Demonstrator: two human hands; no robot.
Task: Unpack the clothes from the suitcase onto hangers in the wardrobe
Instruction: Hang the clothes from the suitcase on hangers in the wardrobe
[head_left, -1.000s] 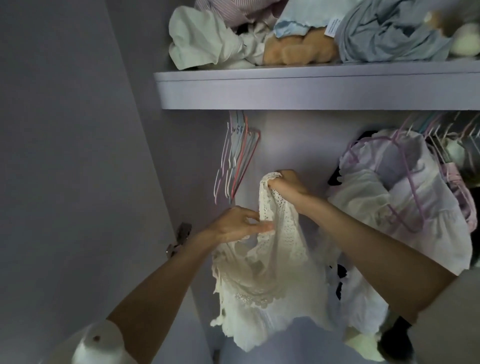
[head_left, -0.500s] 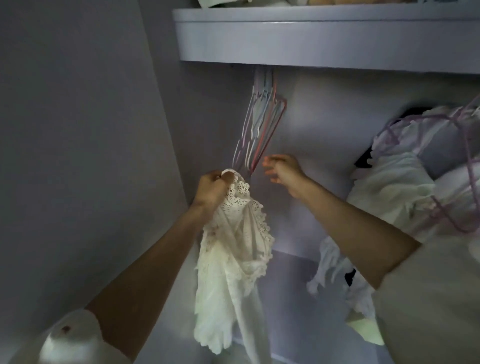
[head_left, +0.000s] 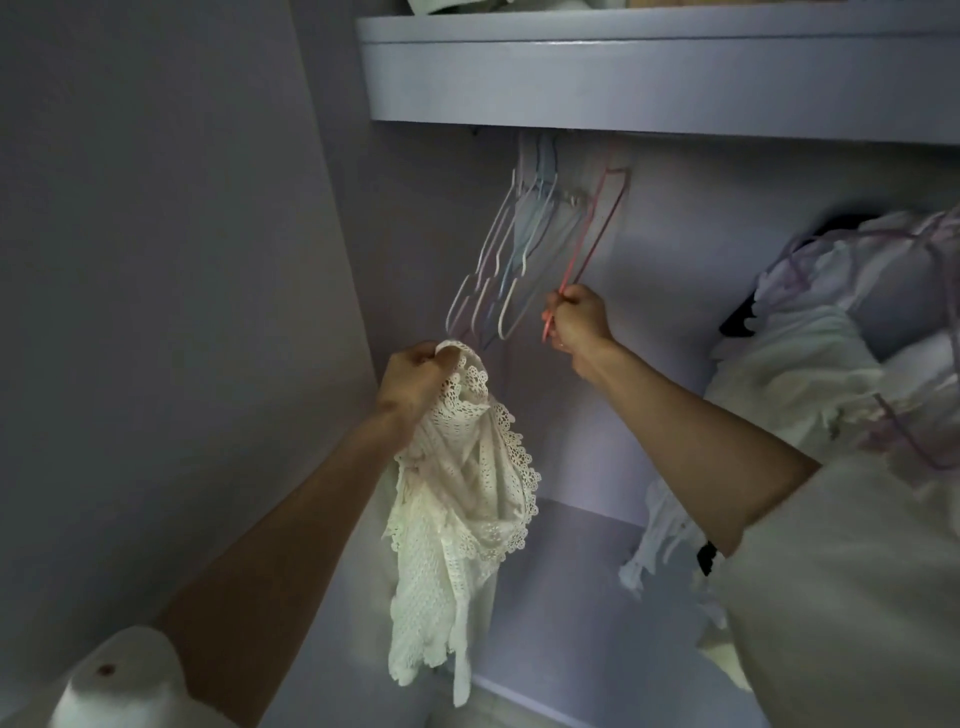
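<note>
A cream lace garment hangs limp from my left hand, which grips its top edge in front of the wardrobe's left side. Above it, several empty pastel hangers hang in a bunch from the rail under the shelf. My right hand grips the lower end of a red hanger, pulled a little to the right of the bunch and still hooked on the rail. The suitcase is out of sight.
A lilac shelf juts out overhead with folded cloth on top. White and pale pink clothes on hangers fill the right side. The wardrobe's side wall stands close on the left.
My right hand let go of the lace garment, reached up and took hold of the red hanger, drawing it right of the bunch. My left hand now holds the garment alone.
</note>
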